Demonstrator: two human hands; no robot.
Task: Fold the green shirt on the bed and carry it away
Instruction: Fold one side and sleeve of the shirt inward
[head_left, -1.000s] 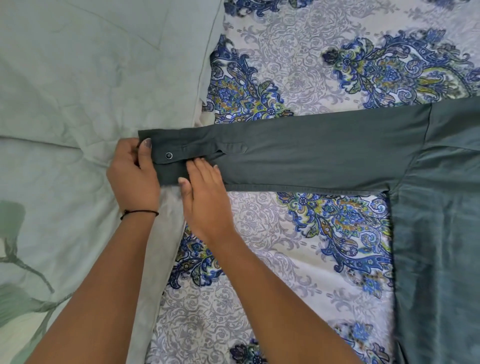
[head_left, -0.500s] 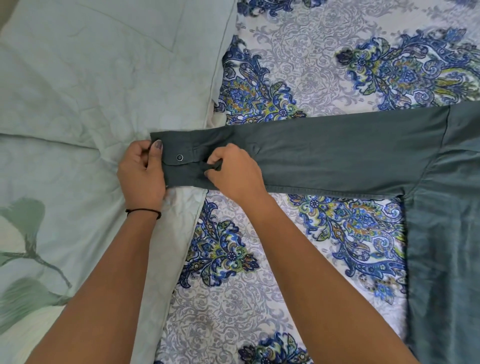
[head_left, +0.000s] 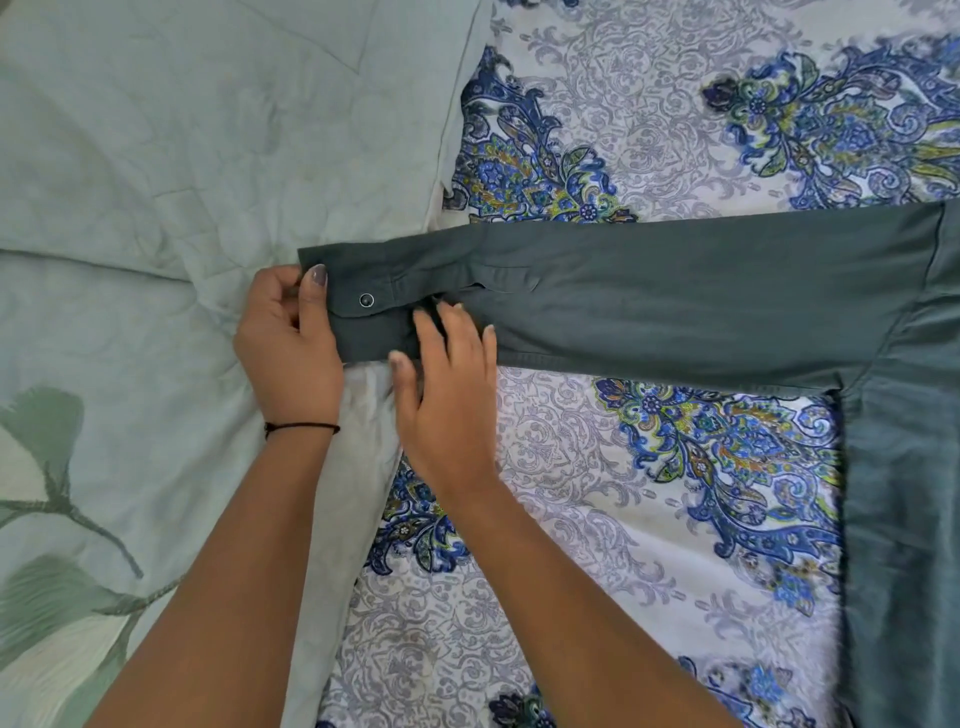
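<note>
The green shirt (head_left: 701, 296) lies on the bed with one long sleeve stretched flat to the left; its body runs down the right edge. My left hand (head_left: 291, 343) pinches the end of the buttoned cuff, thumb on top beside the dark button. My right hand (head_left: 447, 384) rests flat with fingers spread on the lower edge of the cuff, just right of the left hand, holding nothing.
A blue and green paisley bedsheet (head_left: 649, 519) covers the bed under the sleeve. Pale green pillows (head_left: 182, 130) lie to the left, one with a leaf print (head_left: 47, 519) at lower left. The cuff end overlaps the pillow edge.
My right hand has opened from a curled pinch on the cuff placket and now lies flat on the sleeve's lower edge. My left hand keeps its hold on the cuff end.
</note>
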